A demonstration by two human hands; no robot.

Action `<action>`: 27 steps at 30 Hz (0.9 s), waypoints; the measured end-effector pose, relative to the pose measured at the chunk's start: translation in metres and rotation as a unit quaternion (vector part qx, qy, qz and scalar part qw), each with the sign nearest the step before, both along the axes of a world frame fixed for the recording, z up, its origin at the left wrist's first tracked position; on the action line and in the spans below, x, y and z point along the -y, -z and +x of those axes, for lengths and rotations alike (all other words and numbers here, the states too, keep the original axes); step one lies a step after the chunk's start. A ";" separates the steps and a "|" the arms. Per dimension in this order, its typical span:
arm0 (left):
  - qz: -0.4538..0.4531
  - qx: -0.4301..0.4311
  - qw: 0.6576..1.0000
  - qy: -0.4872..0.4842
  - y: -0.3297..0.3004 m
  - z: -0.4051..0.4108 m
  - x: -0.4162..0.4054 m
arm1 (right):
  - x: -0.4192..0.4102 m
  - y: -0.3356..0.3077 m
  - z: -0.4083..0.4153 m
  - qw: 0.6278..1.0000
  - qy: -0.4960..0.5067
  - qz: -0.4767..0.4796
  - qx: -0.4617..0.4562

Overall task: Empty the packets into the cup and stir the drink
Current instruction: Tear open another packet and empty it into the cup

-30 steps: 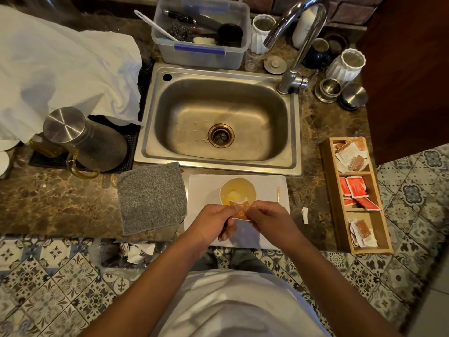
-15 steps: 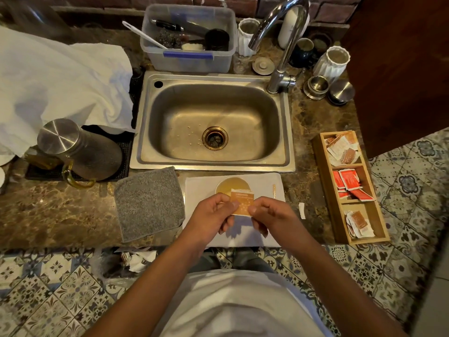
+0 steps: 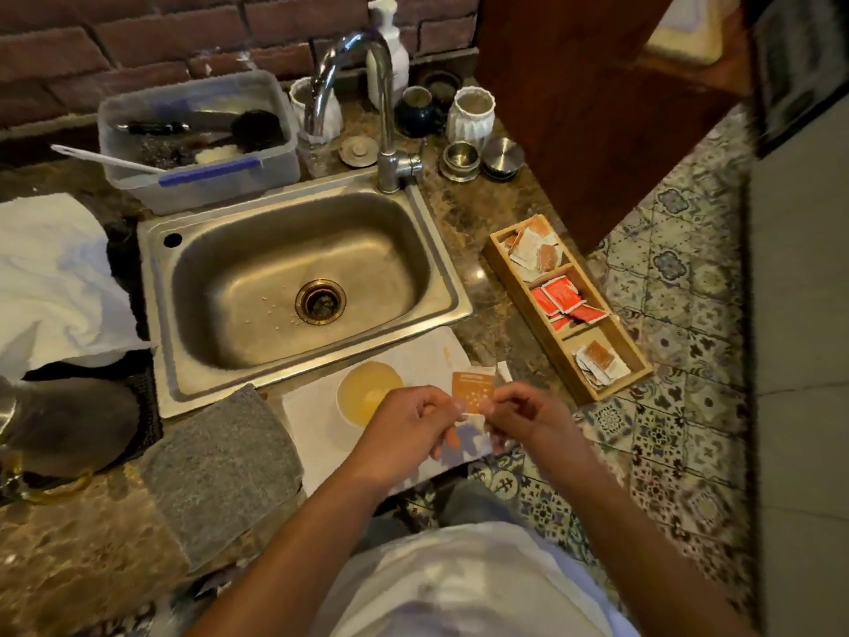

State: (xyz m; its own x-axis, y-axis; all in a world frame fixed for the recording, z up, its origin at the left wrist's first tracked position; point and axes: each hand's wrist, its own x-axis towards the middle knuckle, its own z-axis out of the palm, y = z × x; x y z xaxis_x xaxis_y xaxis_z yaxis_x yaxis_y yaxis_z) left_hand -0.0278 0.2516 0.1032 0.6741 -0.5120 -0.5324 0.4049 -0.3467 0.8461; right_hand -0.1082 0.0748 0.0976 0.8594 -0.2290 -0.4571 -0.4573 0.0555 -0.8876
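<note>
Both your hands, left [image 3: 413, 429] and right [image 3: 523, 418], pinch one packet [image 3: 473, 390], upright. It sits just right of the cup [image 3: 367, 393]. Left hand is nearer the cup.

Both arms reached forward from the bottom of the view and came close together in front of the body. The left hand [image 3: 411, 422] and the right hand [image 3: 523, 413] sat side by side — fingers curled in. Each hand pinched one bottom edge of a small packet [image 3: 473, 390] with thumb and fingertips — it stood up between them.
</note>
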 end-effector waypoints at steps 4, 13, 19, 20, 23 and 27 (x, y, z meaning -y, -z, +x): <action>0.023 -0.001 0.999 0.028 0.013 0.001 0.030 | 0.020 0.017 -0.016 0.999 0.026 -0.028 -0.034; 0.154 -0.001 0.984 0.084 0.065 0.000 0.091 | 0.072 0.068 -0.010 0.967 -0.106 -0.189 -0.134; 0.259 0.044 0.957 0.124 0.097 0.010 0.118 | 0.097 0.094 0.004 0.957 -0.133 -0.178 -0.185; 0.271 0.050 0.953 0.130 0.102 0.011 0.121 | 0.099 0.098 0.006 0.952 -0.142 -0.189 -0.193; 0.286 0.062 0.947 0.130 0.113 0.013 0.127 | 0.105 0.107 0.013 0.939 -0.163 -0.225 -0.201; 0.309 0.086 0.937 0.140 0.122 0.015 0.133 | 0.106 0.112 0.018 0.929 -0.174 -0.247 -0.215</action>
State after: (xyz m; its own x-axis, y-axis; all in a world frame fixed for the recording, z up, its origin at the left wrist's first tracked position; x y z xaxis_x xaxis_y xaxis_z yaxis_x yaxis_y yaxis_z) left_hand -0.0125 0.1187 -0.0188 0.6622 -0.3114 -0.6816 0.1004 -0.8645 0.4925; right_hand -0.0898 -0.0314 -0.0144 0.6831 -0.2458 -0.6877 -0.6895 -0.5275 -0.4963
